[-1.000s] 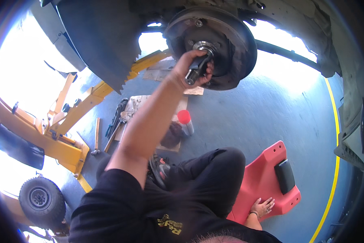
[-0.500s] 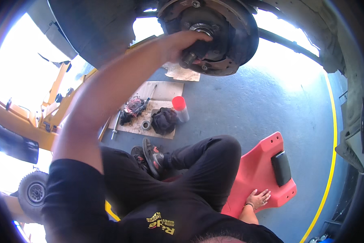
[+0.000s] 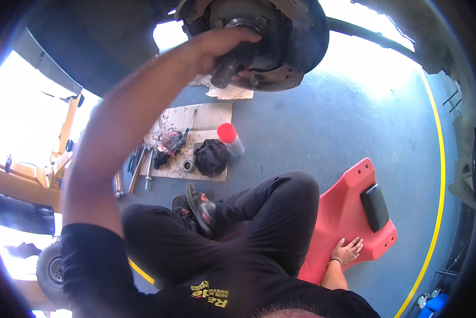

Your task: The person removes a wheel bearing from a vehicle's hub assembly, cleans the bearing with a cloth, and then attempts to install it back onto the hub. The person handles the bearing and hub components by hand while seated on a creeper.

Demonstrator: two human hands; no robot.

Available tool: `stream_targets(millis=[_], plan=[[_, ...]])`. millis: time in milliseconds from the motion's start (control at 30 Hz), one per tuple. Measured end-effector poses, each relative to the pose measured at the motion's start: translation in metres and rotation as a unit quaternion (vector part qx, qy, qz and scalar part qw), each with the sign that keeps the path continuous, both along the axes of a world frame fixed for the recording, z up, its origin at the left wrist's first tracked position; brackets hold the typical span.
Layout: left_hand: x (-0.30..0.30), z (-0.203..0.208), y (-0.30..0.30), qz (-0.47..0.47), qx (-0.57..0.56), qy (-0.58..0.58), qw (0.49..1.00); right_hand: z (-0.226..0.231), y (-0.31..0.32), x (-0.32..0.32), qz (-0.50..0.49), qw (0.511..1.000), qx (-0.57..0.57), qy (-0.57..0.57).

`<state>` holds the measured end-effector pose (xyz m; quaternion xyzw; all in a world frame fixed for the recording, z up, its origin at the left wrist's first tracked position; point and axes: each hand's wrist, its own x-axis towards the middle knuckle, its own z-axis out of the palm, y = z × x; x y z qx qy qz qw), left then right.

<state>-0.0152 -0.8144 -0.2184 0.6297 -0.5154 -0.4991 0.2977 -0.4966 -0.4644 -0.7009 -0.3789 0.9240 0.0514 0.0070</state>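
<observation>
Fingers (image 3: 354, 245) of the right hand (image 3: 345, 252) slightly spread, palm down on a red board (image 3: 331, 217); a dark band (image 3: 335, 260) circles the wrist; a black pad (image 3: 375, 208) is set on the board just past the fingertips; both legs (image 3: 275, 217), in dark trousers, are bent, with 2 dark shoes (image 3: 203, 209) close together between them.

Left arm (image 3: 121, 111) raised and reaching forward; the left hand (image 3: 217, 45) is wrapped round a dark cylinder (image 3: 225, 74), the thumb stretched across its top; the remaining fingers are mostly hidden, so their exact placing cannot be told; the cylinder is at the front of a wheel hub (image 3: 241, 11), its near end tilted down toward the person; a dark round plate (image 3: 313, 42) stands behind the hub.

Below, cardboard (image 3: 217, 114) on a blue floor (image 3: 285, 132); on it are a dark rag (image 3: 211, 159), a metal ring (image 3: 187, 166) just beside the rag, and a crumpled reddish cloth (image 3: 170, 142); a pale can (image 3: 235, 144) with a red cap is near the rag; a metal bar (image 3: 149, 169) lies at the cardboard's left edge.

Farther left, a tyre (image 3: 50, 273) and an orange-yellow frame (image 3: 23, 185); far right, a curved yellow line (image 3: 440, 206) on the floor.
</observation>
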Motion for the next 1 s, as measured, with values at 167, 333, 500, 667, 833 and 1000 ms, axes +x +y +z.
stream_targets(millis=[167, 333, 500, 667, 833, 1000], plan=[[-0.019, 0.01, 0.0, 0.002, -0.032, -0.211, 0.977, -0.004, 0.001, -0.001, 0.003, 1.0, -0.003, 0.012], [0.002, -0.017, 0.003, 0.029, -0.048, 0.114, 0.992, -0.003, 0.001, -0.001, 0.007, 1.0, -0.011, -0.001], [0.006, -0.068, 0.003, -0.175, 0.098, 0.715, 0.669, 0.0, 0.0, 0.002, -0.002, 1.0, 0.01, 0.007], [0.018, -0.039, 0.004, -0.052, 0.041, 0.381, 0.922, 0.001, 0.0, 0.0, 0.0, 1.0, 0.014, 0.004], [-0.007, 0.011, 0.006, -0.035, -0.041, -0.217, 0.975, -0.003, 0.001, 0.0, 0.004, 1.0, 0.008, 0.012], [-0.057, 0.021, 0.0, -0.142, -0.066, -0.682, 0.715, -0.003, 0.0, 0.0, 0.003, 1.0, 0.005, 0.015]])
